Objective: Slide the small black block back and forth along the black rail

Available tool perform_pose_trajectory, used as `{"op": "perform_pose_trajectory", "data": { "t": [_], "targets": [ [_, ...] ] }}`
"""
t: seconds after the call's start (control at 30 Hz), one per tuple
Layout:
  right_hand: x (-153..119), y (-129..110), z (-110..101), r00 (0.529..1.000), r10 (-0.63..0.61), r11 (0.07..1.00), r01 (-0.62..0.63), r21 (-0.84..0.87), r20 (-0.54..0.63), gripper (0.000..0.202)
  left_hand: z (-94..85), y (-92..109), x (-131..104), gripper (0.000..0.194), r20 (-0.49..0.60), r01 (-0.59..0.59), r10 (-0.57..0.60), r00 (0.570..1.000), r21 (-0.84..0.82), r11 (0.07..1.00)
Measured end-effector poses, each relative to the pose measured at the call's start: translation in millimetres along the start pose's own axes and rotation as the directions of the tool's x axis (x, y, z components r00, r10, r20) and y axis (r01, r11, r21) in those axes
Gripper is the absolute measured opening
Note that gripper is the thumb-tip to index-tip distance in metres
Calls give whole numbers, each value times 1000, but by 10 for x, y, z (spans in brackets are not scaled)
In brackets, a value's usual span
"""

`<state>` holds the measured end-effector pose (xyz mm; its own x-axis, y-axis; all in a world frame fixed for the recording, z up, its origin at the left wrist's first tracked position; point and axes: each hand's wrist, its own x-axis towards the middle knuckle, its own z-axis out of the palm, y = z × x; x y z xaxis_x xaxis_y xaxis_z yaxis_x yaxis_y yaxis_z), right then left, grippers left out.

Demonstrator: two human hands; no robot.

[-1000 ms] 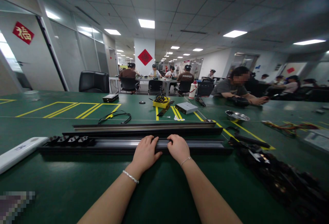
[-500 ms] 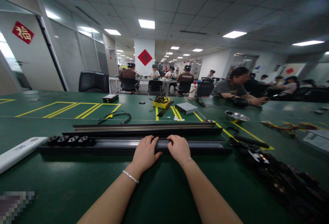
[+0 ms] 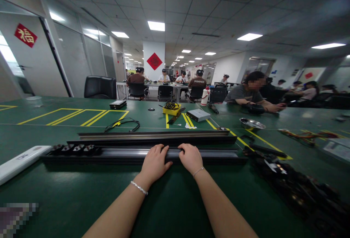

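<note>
My left hand [image 3: 155, 160] lies across the middle of a long black rail [image 3: 120, 153] with a shiny grey channel. Its fingers stretch over the channel, and its thumb points right, apart from them. Just to the right, my right hand [image 3: 190, 157] rests on the same rail, its fingers lightly bent over the far edge and the thumb apart from them. A small gap separates the hands. Several small black parts with shiny tops [image 3: 78, 149] sit in a row at the rail's left end. Directly behind lies a second long black rail [image 3: 153, 136], parallel to the first.
A white elongated case [image 3: 24, 161] lies left of the rail. Dark jumbled parts [image 3: 290, 183] spread at right, near a metal bowl [image 3: 252, 123]. Farther back are a black cable [image 3: 123, 123], a yellow box [image 3: 171, 109] and a grey box [image 3: 198, 114]. A person [image 3: 250, 94] leans on the table.
</note>
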<state>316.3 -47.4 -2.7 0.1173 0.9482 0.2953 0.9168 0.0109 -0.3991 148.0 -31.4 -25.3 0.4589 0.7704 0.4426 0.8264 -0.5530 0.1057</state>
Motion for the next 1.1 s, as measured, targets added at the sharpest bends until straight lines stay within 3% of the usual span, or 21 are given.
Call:
{"op": "perform_pose_trajectory", "data": {
  "t": [0.77, 1.1],
  "targets": [
    [22, 27, 0, 1000, -9, 1000, 9, -20, 21, 30, -11, 2, -1, 58, -3, -9, 9, 1000, -2, 1000],
    [16, 47, 22, 999, -34, 999, 34, 10, -34, 28, 2, -1, -1, 59, -5, -8, 8, 1000, 3, 1000]
  ]
}}
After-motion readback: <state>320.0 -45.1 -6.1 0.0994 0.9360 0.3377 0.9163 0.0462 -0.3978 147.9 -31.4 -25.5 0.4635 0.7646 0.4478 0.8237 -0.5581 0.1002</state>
